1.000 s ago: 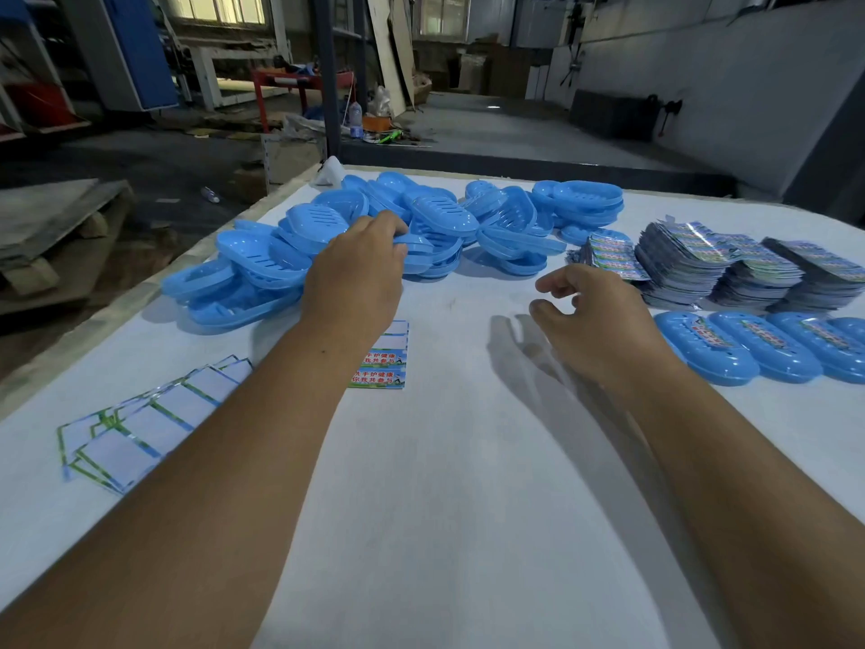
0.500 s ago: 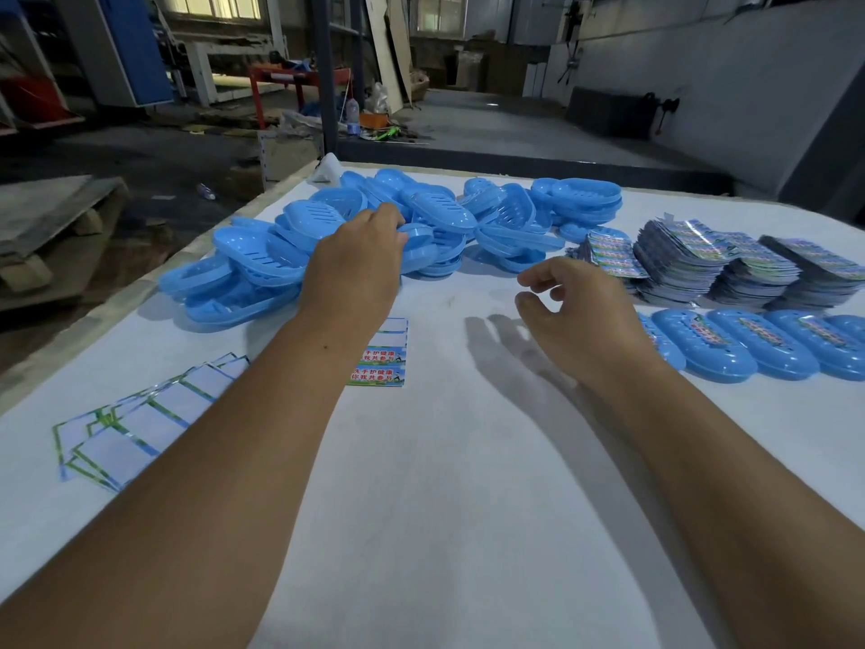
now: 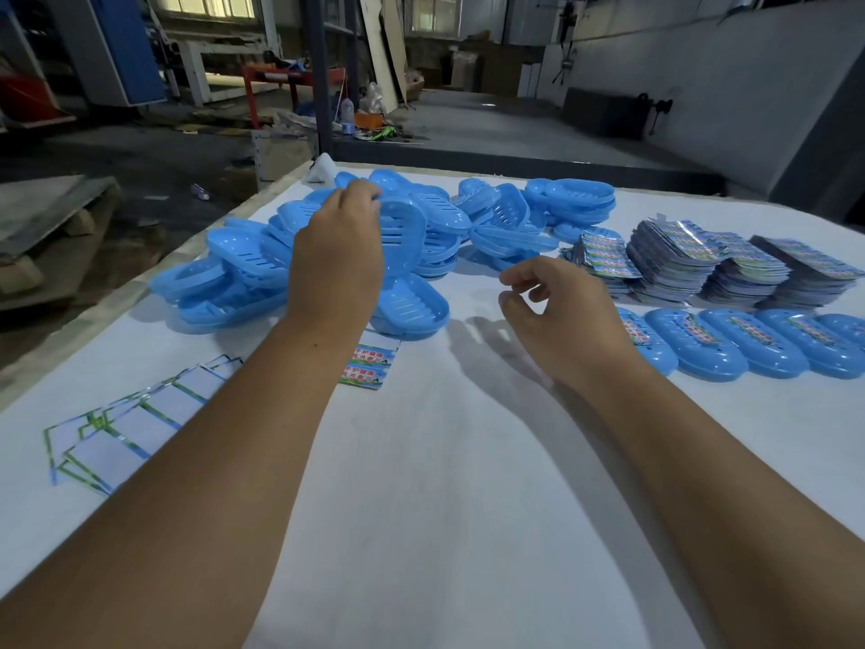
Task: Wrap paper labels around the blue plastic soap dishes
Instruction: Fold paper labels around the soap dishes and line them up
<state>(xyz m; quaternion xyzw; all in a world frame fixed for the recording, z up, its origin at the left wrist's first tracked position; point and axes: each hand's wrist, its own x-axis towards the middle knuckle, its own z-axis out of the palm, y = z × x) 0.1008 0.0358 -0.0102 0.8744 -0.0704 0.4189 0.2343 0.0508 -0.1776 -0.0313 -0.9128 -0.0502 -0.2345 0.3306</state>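
Picking a dish from the pile

Left hand [image 3: 337, 255] grips a tilted soap dish [image 3: 402, 227] atop the heap; right hand [image 3: 561, 316] hovers loosely curled, holding nothing. The paper label [image 3: 372, 365] lies on the counter [image 3: 444, 508] just beneath the left wrist, nearer that hand.

A white tabletop [image 3: 444, 484] filled the foreground. Beyond it stood a dark steel post [image 3: 319, 72], a red-framed bench [image 3: 285, 84], a blue cabinet [image 3: 126, 44] and a leaning board [image 3: 381, 49]. A clear bottle [image 3: 347, 111] stood near floor litter; a wooden pallet [image 3: 47, 217] lay left.
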